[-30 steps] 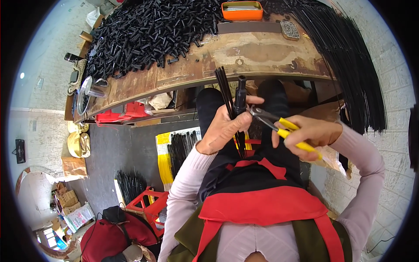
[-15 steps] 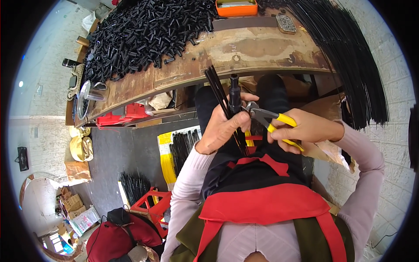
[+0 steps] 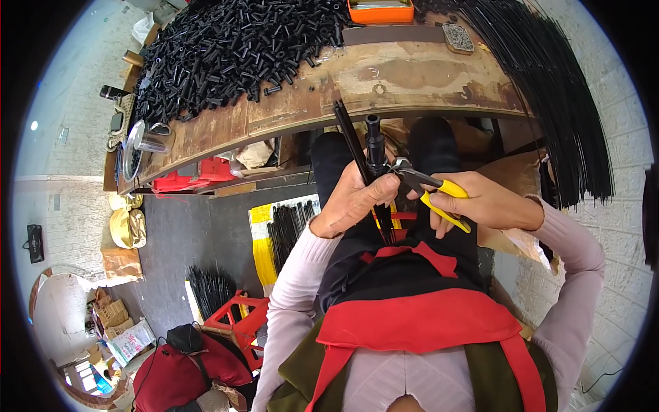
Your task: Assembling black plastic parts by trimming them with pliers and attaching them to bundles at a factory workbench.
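My left hand (image 3: pixel 357 202) is closed around an upright black stepped tube (image 3: pixel 375 141) and a bundle of thin black rods (image 3: pixel 350 134) that slants beside it. Its thumb lies across the front of them. In my right hand (image 3: pixel 477 199) are pliers with yellow handles (image 3: pixel 449 192). Their metal jaws (image 3: pixel 403 166) meet the right side of the tube, close to my left fingertips. Whether the jaws bite on anything there is too small to tell. Below my left hand, the rods' lower ends reach toward my lap.
A wooden bench (image 3: pixel 412 75) runs ahead, bearing a heap of black tube pieces (image 3: pixel 233 55), an orange box (image 3: pixel 381 12) and a small tray (image 3: pixel 458 38). Long black rods (image 3: pixel 566 110) hang off its right end. A red stool (image 3: pixel 240 319) and rod bundles (image 3: pixel 292 230) are at left.
The pliers' yellow handles have come closer together, and some right fingers now hang below the lower handle. My left hand keeps its hold; the whole view has shifted slightly.
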`<state>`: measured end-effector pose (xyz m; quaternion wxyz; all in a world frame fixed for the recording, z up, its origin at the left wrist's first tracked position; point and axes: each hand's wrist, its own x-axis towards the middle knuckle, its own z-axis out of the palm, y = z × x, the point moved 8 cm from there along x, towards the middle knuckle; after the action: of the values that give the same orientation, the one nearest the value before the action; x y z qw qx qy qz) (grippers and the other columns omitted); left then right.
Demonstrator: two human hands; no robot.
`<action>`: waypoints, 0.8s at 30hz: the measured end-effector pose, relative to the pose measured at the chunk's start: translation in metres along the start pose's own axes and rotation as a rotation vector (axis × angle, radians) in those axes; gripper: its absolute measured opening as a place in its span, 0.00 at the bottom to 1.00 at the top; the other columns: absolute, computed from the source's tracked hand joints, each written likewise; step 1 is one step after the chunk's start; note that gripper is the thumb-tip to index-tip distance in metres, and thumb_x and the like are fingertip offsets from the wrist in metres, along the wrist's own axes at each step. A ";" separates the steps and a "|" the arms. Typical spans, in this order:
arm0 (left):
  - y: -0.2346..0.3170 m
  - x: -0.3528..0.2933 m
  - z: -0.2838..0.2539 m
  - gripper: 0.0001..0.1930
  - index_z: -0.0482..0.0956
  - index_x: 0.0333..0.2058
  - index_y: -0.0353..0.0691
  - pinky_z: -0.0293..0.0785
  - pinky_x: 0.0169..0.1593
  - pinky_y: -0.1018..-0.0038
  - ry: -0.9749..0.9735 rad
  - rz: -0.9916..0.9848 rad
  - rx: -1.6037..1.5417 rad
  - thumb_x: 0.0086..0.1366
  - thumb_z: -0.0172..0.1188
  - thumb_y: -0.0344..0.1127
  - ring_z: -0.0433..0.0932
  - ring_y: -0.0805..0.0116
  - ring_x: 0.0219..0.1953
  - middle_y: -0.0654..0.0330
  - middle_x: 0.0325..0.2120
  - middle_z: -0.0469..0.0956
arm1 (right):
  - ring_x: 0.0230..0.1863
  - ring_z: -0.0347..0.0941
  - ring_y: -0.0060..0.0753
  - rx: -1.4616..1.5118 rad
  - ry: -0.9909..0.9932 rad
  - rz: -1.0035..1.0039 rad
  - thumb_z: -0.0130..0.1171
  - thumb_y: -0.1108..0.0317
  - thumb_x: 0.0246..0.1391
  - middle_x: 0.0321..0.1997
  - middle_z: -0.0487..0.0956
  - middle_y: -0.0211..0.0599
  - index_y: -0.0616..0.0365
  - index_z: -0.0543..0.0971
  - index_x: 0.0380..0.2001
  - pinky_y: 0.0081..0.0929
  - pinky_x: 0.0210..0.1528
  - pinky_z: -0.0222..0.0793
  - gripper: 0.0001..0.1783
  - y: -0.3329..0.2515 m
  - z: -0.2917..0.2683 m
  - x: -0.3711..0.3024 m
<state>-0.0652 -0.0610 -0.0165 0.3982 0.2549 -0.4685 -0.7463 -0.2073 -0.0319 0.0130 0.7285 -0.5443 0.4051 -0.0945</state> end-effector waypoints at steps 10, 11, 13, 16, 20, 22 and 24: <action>-0.004 -0.016 -0.001 0.15 0.70 0.45 0.37 0.68 0.33 0.80 0.069 -0.034 0.142 0.65 0.64 0.33 0.71 0.80 0.30 0.68 0.30 0.72 | 0.18 0.68 0.17 -0.070 -0.024 0.268 0.50 0.55 0.68 0.20 0.73 0.28 0.64 0.75 0.33 0.18 0.17 0.63 0.20 -0.007 0.005 -0.020; -0.003 -0.016 0.001 0.16 0.71 0.46 0.36 0.68 0.34 0.80 0.035 -0.030 0.084 0.65 0.65 0.34 0.71 0.80 0.31 0.68 0.30 0.73 | 0.18 0.69 0.21 -0.058 -0.025 0.269 0.53 0.54 0.67 0.19 0.73 0.33 0.64 0.75 0.32 0.24 0.19 0.64 0.21 -0.001 0.005 -0.018; -0.003 -0.009 -0.003 0.21 0.69 0.52 0.35 0.67 0.36 0.81 -0.009 -0.021 0.013 0.66 0.64 0.38 0.69 0.80 0.30 0.67 0.30 0.71 | 0.18 0.69 0.25 -0.255 0.064 0.125 0.55 0.55 0.65 0.20 0.73 0.35 0.63 0.74 0.33 0.26 0.22 0.65 0.19 -0.013 -0.008 -0.009; 0.002 0.017 -0.019 0.34 0.66 0.53 0.34 0.64 0.30 0.77 0.167 0.023 -0.010 0.61 0.68 0.53 0.64 0.76 0.22 0.67 0.22 0.65 | 0.30 0.75 0.49 -0.724 0.411 -0.440 0.63 0.64 0.58 0.27 0.75 0.47 0.63 0.75 0.38 0.35 0.33 0.69 0.13 -0.037 -0.043 -0.001; -0.001 0.021 -0.038 0.29 0.63 0.56 0.32 0.64 0.33 0.76 0.213 0.104 -0.040 0.70 0.55 0.52 0.63 0.75 0.25 0.66 0.23 0.62 | 0.36 0.76 0.52 -1.066 0.838 -0.600 0.63 0.67 0.53 0.34 0.78 0.47 0.60 0.77 0.40 0.37 0.39 0.73 0.13 -0.060 -0.149 0.020; -0.007 0.032 -0.036 0.25 0.65 0.54 0.32 0.64 0.33 0.76 0.154 0.091 -0.003 0.73 0.49 0.51 0.63 0.75 0.26 0.65 0.23 0.62 | 0.36 0.78 0.53 -1.144 1.027 -0.525 0.60 0.67 0.52 0.33 0.80 0.47 0.56 0.80 0.39 0.43 0.37 0.73 0.11 -0.057 -0.217 0.023; -0.015 0.035 -0.042 0.23 0.67 0.51 0.33 0.64 0.33 0.76 0.192 0.024 -0.013 0.74 0.49 0.50 0.63 0.74 0.26 0.65 0.23 0.62 | 0.36 0.78 0.53 -1.196 1.062 -0.370 0.59 0.66 0.53 0.33 0.81 0.47 0.56 0.80 0.38 0.44 0.37 0.73 0.10 -0.068 -0.258 0.034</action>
<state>-0.0582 -0.1077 -0.0479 0.4519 0.3172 -0.4265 -0.7164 -0.3438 -0.2629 0.0353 -0.0009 -0.7815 0.5815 -0.2262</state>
